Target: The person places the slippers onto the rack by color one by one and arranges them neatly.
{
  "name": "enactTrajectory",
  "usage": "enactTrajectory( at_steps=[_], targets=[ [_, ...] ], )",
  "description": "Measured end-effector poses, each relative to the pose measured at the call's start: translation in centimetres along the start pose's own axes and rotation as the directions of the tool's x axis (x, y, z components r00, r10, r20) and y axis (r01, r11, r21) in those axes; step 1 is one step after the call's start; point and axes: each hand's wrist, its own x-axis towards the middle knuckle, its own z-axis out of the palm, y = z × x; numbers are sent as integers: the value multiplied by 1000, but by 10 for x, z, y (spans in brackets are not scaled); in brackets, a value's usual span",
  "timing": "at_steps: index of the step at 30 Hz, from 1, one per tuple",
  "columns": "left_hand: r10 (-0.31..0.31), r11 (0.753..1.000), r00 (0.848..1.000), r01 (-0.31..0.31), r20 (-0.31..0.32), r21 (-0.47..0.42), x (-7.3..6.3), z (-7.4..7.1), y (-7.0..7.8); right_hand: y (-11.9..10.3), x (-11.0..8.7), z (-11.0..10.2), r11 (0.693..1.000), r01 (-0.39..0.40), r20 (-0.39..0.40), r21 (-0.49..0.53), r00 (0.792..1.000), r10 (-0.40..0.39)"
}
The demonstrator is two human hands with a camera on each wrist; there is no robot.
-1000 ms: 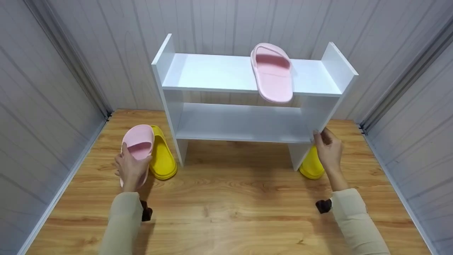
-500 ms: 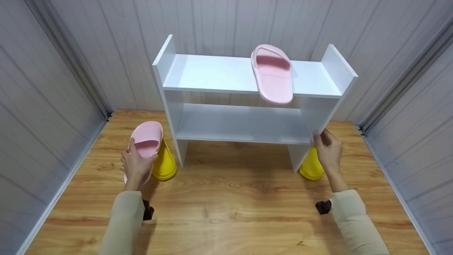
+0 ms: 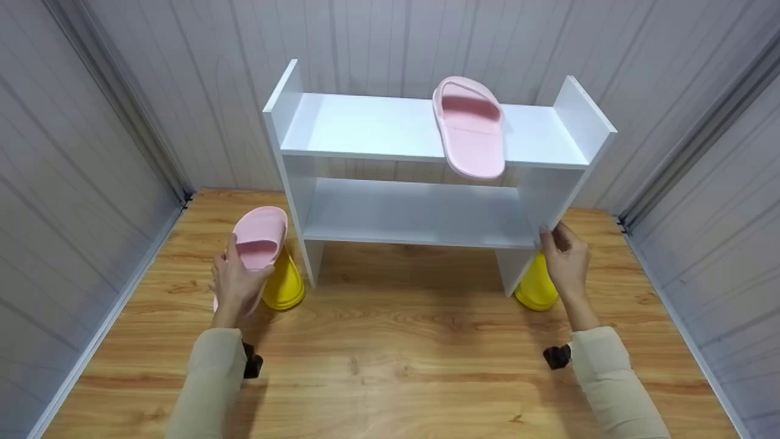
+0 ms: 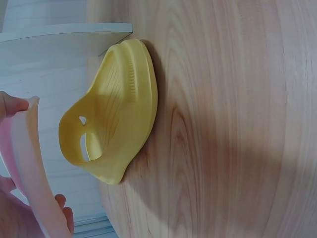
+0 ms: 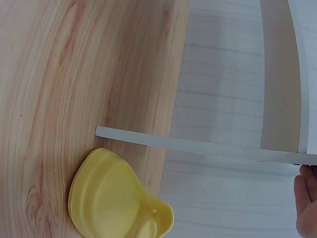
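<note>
My left hand grips a pink slipper by its sides, in front of the left yellow slipper. In the left wrist view that pink slipper is held clear of the floor, apart from the yellow slipper. My right hand holds the front edge of the right side panel of a white shoe rack, its fingers bent. Behind this hand, a second yellow slipper stands on the floor by the panel, partly hidden. Another pink slipper lies on the top shelf, its end jutting past the front edge.
The rack stands on a wood-grain floor near the back wall. Pale panelled walls close in the left side and right side. The rack's raised end panel borders the top shelf at left.
My left hand has raised the pink slipper and carried it slightly to the right, over more of the left yellow slipper. My right hand stays on the rack.
</note>
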Motion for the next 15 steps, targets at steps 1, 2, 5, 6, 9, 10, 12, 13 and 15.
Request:
enactTrajectory(
  at_steps=[1,2,5,6,9,10,12,13,15],
  targets=[
    [10,1000,1000,-10,1,0,0,0,0,-1,0,0,1000,10,2,11,1000,-10],
    [19,1000,1000,-20,4,2,0,-1,-1,-2,0,0,1000,20,4,20,1000,-20],
    [38,999,999,-38,30,1,0,-3,-2,-2,-1,0,999,33,6,36,999,-33],
    [42,999,998,-42,41,0,0,-5,-2,-2,-1,0,999,28,6,32,1000,-28],
    [56,998,995,-56,82,-2,0,-11,-5,0,-1,0,1000,7,1,8,1000,-7],
    [62,998,993,-62,99,-2,0,-13,-5,1,-1,0,1000,1,-3,-1,1000,-1],
    [76,997,988,-77,131,3,1,-19,-7,2,-1,1,1000,-5,-13,-22,1000,4],
    [90,996,985,-91,150,4,2,-22,-8,3,0,1,1000,-4,-18,-27,1000,3],
    [116,993,975,-118,188,-1,2,-27,-9,3,0,1,999,3,-26,-37,1000,-4]
  ],
)
